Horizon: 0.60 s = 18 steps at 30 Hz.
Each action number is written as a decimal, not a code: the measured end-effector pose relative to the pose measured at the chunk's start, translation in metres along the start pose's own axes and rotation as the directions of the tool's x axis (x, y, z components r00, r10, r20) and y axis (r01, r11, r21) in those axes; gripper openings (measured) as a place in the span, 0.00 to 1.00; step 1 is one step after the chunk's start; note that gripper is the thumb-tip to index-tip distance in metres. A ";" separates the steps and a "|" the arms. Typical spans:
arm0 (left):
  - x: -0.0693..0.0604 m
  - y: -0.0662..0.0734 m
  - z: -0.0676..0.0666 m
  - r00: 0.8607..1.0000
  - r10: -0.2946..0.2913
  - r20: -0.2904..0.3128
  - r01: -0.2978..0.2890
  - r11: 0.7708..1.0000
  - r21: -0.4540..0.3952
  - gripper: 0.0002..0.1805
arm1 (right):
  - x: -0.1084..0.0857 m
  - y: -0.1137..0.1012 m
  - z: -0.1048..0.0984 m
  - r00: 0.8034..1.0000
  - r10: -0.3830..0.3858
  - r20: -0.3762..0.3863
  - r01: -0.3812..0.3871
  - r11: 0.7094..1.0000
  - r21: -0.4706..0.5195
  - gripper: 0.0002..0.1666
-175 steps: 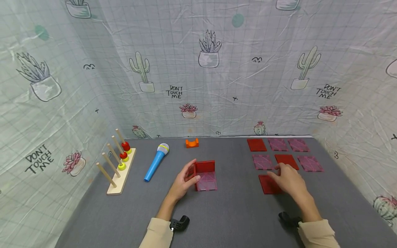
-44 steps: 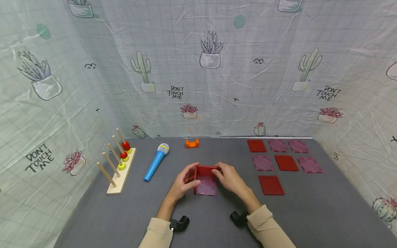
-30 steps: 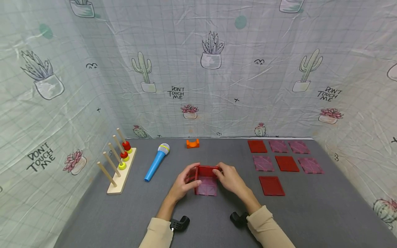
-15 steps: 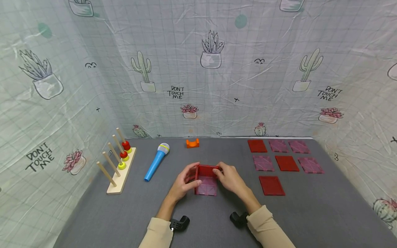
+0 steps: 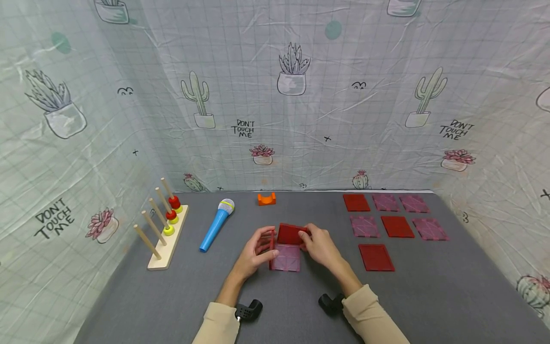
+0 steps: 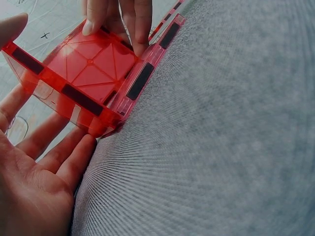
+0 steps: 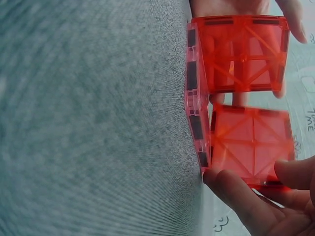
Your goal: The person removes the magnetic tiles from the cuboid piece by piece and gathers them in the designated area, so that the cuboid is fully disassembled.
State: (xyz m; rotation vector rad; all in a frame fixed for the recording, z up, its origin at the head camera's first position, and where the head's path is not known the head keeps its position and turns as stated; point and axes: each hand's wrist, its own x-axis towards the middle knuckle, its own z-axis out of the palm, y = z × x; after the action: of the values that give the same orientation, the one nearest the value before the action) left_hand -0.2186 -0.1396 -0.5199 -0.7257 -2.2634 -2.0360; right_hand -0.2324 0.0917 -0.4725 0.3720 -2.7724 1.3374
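Observation:
A translucent pink magnetic tile (image 5: 286,259) lies flat on the table, with a red magnetic tile (image 7: 246,54) standing on its left edge. My left hand (image 5: 251,255) holds that left tile, fingers on its outer face and thumb at its upper edge. At the pink tile's far edge a second red magnetic tile (image 5: 289,234) leans back, a gap between it and the left tile. My right hand (image 5: 320,246) pinches this second tile near its right side, thumb on the near face (image 7: 253,142) and fingers behind and below.
Flat red and pink tiles (image 5: 397,226) lie in rows at the right, one red tile (image 5: 376,257) nearest. Left stand a wooden peg board (image 5: 169,243) with rings and a blue toy microphone (image 5: 215,229). An orange piece (image 5: 266,199) sits at the back.
My right hand went from the right-hand tiles to the far red tile. In the last half second that tile has tipped back and come apart from the left one. My left hand has stayed.

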 end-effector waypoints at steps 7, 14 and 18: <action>0.000 -0.002 0.000 1.000 0.020 0.004 -0.020 1.000 0.003 0.35 | 0.000 0.002 -0.002 0.998 0.018 -0.062 -0.015 0.999 0.052 0.08; 0.000 -0.001 0.000 1.000 0.022 0.007 -0.022 1.000 -0.004 0.35 | 0.001 -0.001 -0.005 0.995 0.032 -0.094 -0.028 0.999 0.044 0.10; 0.000 -0.002 0.000 1.000 0.018 0.009 -0.018 1.000 -0.004 0.35 | 0.000 -0.001 -0.006 0.995 0.022 -0.101 -0.016 0.998 0.057 0.09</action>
State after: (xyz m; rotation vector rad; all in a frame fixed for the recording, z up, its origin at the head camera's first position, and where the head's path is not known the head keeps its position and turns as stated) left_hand -0.2195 -0.1399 -0.5214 -0.7542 -2.2498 -2.0341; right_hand -0.2330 0.0959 -0.4677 0.2726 -2.6679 1.3989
